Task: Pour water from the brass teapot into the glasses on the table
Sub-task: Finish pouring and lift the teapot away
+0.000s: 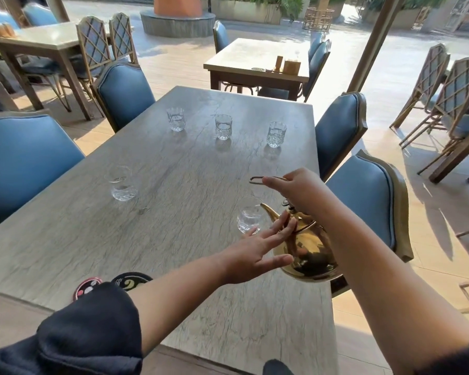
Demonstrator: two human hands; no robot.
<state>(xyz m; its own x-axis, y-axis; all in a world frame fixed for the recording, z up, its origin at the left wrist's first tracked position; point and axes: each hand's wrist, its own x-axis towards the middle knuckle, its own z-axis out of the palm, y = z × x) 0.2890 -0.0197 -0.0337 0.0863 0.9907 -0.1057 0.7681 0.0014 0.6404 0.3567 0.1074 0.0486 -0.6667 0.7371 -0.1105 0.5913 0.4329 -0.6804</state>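
Observation:
A shiny brass teapot (306,247) hangs tilted over the table's right edge, its spout at the rim of a round glass (248,216) that holds some water. My right hand (295,190) grips the teapot's thin wire handle from above. Fingers spread, my left hand (257,247) lies flat against the teapot's lid and left side. Another round glass (121,185) with water stands at the left. Three cut glasses (176,119) (223,127) (276,134) with water stand in a row further back on the grey stone table (173,212).
Blue padded chairs (25,158) (368,196) flank the table on both sides. Two round coasters (88,286) (130,281) lie near the front edge by my left sleeve. Other tables (255,58) and chairs stand behind on the patio.

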